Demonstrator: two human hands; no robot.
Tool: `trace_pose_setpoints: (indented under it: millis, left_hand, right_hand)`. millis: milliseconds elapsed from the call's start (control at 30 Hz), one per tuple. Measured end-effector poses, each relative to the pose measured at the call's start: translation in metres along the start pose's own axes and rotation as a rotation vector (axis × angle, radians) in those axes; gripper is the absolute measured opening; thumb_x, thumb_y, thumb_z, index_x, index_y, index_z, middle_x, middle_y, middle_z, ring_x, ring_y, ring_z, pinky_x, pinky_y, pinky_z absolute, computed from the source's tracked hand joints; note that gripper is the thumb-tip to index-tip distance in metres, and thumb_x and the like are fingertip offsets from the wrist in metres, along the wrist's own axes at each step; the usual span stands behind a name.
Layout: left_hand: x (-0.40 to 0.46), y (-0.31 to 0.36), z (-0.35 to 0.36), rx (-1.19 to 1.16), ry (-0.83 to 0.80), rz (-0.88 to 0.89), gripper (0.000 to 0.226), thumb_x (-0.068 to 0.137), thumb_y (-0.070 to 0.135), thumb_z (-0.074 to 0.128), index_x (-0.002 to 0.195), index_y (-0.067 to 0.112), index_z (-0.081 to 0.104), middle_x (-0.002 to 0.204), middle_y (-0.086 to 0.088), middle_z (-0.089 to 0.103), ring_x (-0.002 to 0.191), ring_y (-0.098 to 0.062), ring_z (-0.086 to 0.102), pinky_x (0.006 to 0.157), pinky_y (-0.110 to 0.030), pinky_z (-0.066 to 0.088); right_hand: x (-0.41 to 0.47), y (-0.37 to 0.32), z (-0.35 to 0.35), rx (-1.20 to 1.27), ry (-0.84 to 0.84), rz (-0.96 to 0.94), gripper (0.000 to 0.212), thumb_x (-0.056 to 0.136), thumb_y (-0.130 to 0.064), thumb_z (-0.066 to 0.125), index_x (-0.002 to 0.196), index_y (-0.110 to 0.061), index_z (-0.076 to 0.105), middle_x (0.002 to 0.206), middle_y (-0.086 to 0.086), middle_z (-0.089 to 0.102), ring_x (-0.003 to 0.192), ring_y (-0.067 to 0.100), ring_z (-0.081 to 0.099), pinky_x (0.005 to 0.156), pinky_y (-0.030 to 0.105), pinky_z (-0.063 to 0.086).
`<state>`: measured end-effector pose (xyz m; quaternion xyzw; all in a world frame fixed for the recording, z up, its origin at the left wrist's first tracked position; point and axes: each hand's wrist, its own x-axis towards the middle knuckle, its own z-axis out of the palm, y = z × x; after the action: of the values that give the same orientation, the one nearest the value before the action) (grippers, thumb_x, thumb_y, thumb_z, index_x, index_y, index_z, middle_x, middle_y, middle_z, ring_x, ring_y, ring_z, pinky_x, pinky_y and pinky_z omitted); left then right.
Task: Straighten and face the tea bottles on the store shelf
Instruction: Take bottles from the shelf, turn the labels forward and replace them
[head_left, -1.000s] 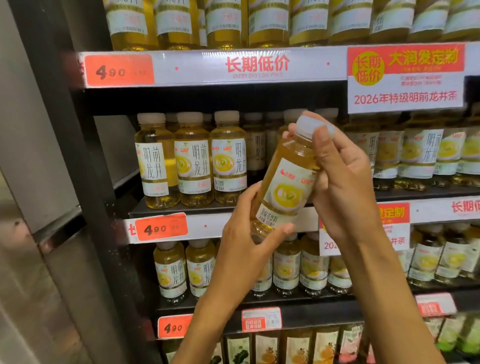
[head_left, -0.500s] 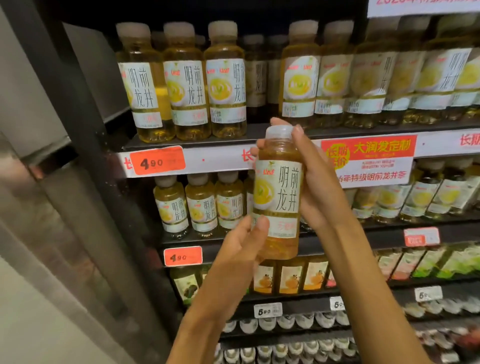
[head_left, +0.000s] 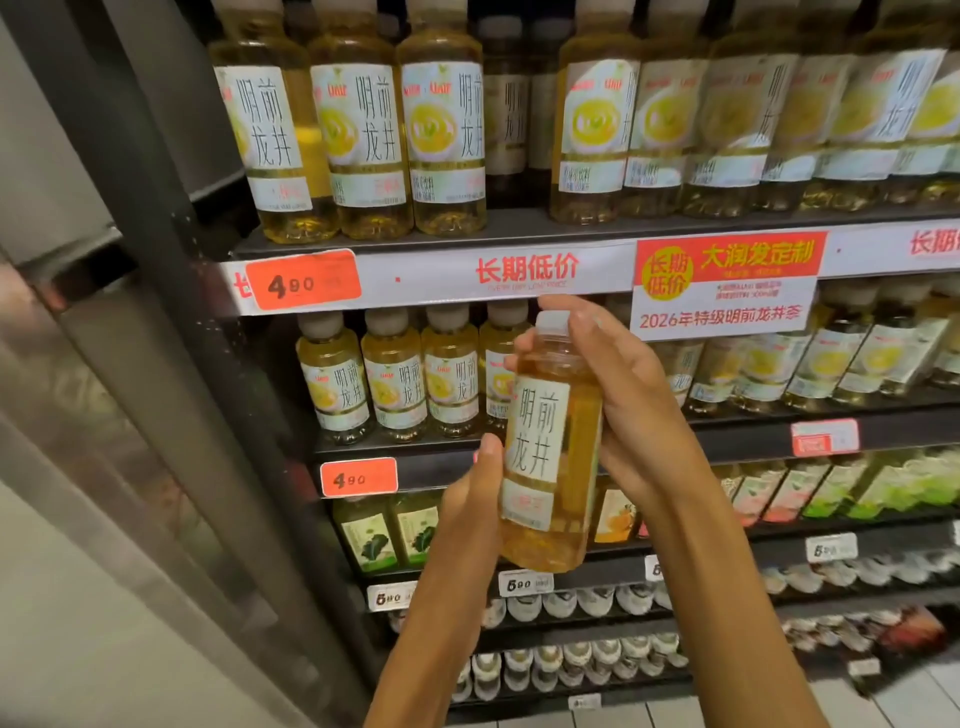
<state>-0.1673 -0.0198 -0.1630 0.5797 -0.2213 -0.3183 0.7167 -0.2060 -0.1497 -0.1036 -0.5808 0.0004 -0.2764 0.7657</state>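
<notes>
The held bottle (head_left: 550, 447) shows 明前龙井 on its label. The shelf strip (head_left: 524, 270) reads 长期低价. Orange price tags (head_left: 304, 280) say 4.90. The promo sign (head_left: 724, 283) reads 大润发定制 and 2026年特级明前龙井茶. Lower white tags (head_left: 522, 584) say 5.90.

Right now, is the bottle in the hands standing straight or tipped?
Nearly straight, off the shelf. The bottle leans slightly, cap up, held by the left hand and right hand.
</notes>
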Motion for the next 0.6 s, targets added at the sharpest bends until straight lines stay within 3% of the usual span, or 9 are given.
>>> trace_pose_setpoints:
  millis: [100,167,233,333,467,533,600]
  left_hand:
    - [-0.001,0.001,0.01,0.049,0.088,0.015,0.06,0.068,0.073,0.035,0.101,0.037,0.072,0.102,0.006,0.075,0.1,-0.012,0.068,0.099,-0.039,0.047]
    - [-0.002,-0.001,0.019,0.045,0.118,0.026,0.048,0.073,0.071,0.035,0.088,0.044,0.072,0.093,0.014,0.075,0.092,-0.006,0.069,0.088,-0.031,0.049]
    - [-0.005,-0.002,0.025,0.029,0.145,0.016,0.045,0.077,0.073,0.034,0.08,0.047,0.07,0.089,0.016,0.072,0.09,-0.008,0.067,0.088,-0.033,0.05]
    - [-0.006,-0.005,0.028,-0.046,0.099,-0.068,0.072,0.061,0.082,0.036,0.102,0.034,0.071,0.102,-0.003,0.074,0.097,-0.025,0.069,0.095,-0.048,0.049]
    - [-0.001,-0.008,0.038,-0.166,-0.021,-0.117,0.07,0.07,0.073,0.039,0.095,0.02,0.077,0.083,-0.016,0.073,0.069,-0.028,0.069,0.063,-0.037,0.055]
    - [0.002,-0.01,0.045,-0.172,-0.042,-0.107,0.07,0.073,0.072,0.041,0.098,0.017,0.075,0.084,-0.018,0.072,0.069,-0.028,0.069,0.061,-0.036,0.054]
    - [0.005,-0.01,0.054,-0.131,0.01,-0.088,0.073,0.068,0.075,0.041,0.1,0.02,0.075,0.088,-0.016,0.074,0.075,-0.027,0.071,0.069,-0.039,0.056]
  right_hand:
    - [-0.009,0.001,0.003,-0.157,0.057,-0.042,0.035,0.085,-0.04,0.058,0.115,-0.023,0.061,0.1,0.005,0.073,0.095,0.017,0.069,0.078,0.031,0.055]
    - [-0.013,0.0,0.001,-0.203,0.054,-0.037,0.038,0.08,-0.043,0.059,0.114,-0.025,0.062,0.101,0.004,0.073,0.096,0.016,0.069,0.08,0.031,0.057]
    - [-0.014,-0.003,-0.004,-0.196,0.02,-0.016,0.039,0.081,-0.045,0.06,0.115,-0.026,0.064,0.104,0.003,0.073,0.099,0.017,0.069,0.082,0.033,0.057]
    - [-0.011,-0.008,-0.014,-0.068,-0.047,0.018,0.035,0.086,-0.039,0.059,0.115,-0.021,0.064,0.103,0.005,0.073,0.099,0.021,0.069,0.079,0.031,0.057]
    - [-0.005,-0.016,-0.024,0.057,-0.155,0.055,0.03,0.089,-0.03,0.054,0.114,-0.014,0.062,0.092,0.008,0.071,0.088,0.024,0.07,0.076,0.035,0.057]
    - [-0.003,-0.021,-0.029,0.072,-0.177,0.057,0.025,0.089,-0.027,0.056,0.108,-0.013,0.063,0.087,0.008,0.07,0.083,0.023,0.069,0.072,0.034,0.057]
    - [-0.001,-0.026,-0.034,0.074,-0.162,0.042,0.019,0.087,-0.024,0.059,0.101,-0.01,0.063,0.08,0.007,0.068,0.077,0.022,0.068,0.069,0.033,0.057]
